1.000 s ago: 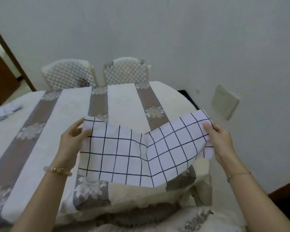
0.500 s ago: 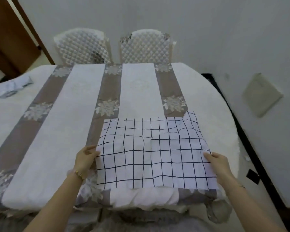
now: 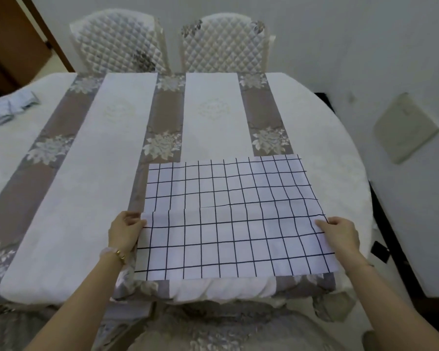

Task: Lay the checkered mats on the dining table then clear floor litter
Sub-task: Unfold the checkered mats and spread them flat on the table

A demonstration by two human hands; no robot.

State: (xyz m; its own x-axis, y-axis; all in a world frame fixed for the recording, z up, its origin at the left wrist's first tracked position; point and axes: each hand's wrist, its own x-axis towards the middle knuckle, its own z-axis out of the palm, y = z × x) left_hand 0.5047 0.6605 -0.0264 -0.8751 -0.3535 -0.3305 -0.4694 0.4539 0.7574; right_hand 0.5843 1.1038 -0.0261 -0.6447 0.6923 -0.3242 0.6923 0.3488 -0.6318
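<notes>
The mat [image 3: 226, 224], white with a thin dark check, lies spread on the table [image 3: 74, 198] at about 5 o'clock, its near edge running along the table's near rim. A shallow crease crosses it from side to side, and the left half of that crease stands up slightly as a small step. The left grip [image 3: 124, 231] is at the mat's 9 o'clock edge, fingers curled in and pinching the cloth just below the crease; a bracelet [image 3: 113, 252] sits on that wrist. The right grip [image 3: 340, 235] is at the 3 o'clock edge, thumb on top of the mat and fingers curled round its border, clamped on it. The table wears a pale cover with grey-brown bands and flower motifs. Two quilted chairs [image 3: 117, 41] [image 3: 223, 41] stand side by side at 12 o'clock, touching the far rim. A small folded pile [image 3: 10, 110] of pale cloth lies on the table at 10 o'clock, well apart from the mat. A brown door [image 3: 10, 39] shows at 11 o'clock. On the wall at 2 o'clock hangs a beige panel [image 3: 403, 127], and a dark scrap [image 3: 379, 250] lies on the floor at 4 o'clock, just beside the right grip
</notes>
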